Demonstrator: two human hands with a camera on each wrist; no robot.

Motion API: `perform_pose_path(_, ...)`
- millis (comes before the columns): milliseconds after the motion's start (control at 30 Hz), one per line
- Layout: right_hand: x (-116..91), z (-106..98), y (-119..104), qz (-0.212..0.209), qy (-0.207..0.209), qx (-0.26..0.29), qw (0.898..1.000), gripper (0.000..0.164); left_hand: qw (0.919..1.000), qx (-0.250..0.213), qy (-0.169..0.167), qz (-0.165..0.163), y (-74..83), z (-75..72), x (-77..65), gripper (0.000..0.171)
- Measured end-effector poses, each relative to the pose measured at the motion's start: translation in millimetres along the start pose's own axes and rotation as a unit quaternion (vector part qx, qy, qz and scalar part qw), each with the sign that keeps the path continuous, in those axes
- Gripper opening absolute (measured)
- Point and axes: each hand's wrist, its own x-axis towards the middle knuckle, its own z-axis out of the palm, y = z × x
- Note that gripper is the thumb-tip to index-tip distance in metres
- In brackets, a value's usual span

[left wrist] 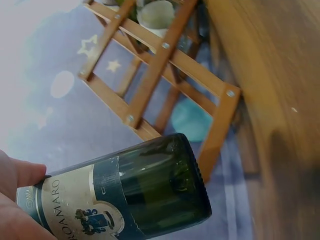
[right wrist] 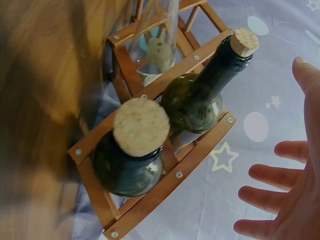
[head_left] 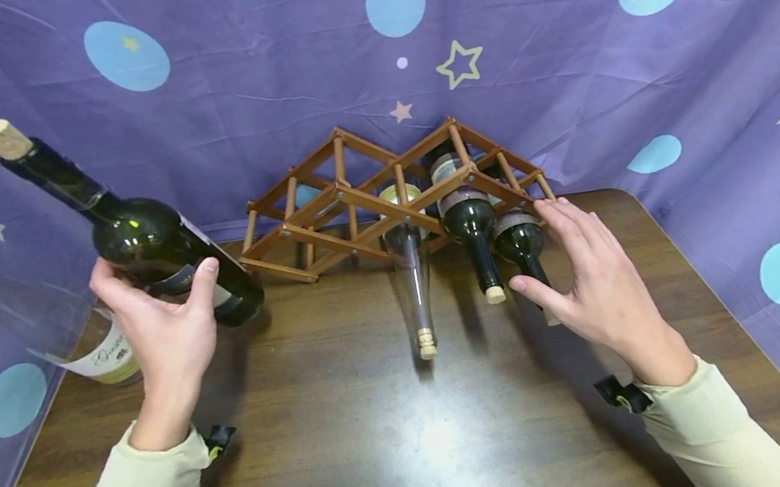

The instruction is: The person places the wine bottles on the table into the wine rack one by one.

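Note:
My left hand (head_left: 171, 335) grips a dark green wine bottle (head_left: 140, 233) round its body, tilted with its corked neck up to the left and its base toward the rack. In the left wrist view the held bottle (left wrist: 150, 190) shows a cream and dark label. A wooden lattice wine rack (head_left: 370, 197) stands at the back of the table. Three corked bottles lie in it: a clear bottle (head_left: 415, 281), a dark bottle (head_left: 471, 225) and another dark bottle (head_left: 521, 243) at the right. Beside that last one is my right hand (head_left: 600, 291), fingers extended; the right wrist view shows nothing in it.
A clear bottle with a white label (head_left: 107, 351) stands at the left edge of the table, partly behind my left hand. The wooden table (head_left: 356, 442) lies in front of the rack. A purple curtain (head_left: 264, 48) with stars and dots hangs behind and at both sides.

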Motion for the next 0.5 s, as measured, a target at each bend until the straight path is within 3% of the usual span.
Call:
perform_pose_path(200,7.7,0.7,-6.4,-0.01,0.023,0.021,0.999,0.091,0.9961,-0.087,-0.015,-0.007,33.1,3.6,-9.3,0.076)
perform_pose_path(500,17.8,0.2,-16.6,-0.015,0.036,0.033,0.999,0.09,0.9913,-0.124,-0.028,0.034,48.1,13.7,-15.8,0.077)
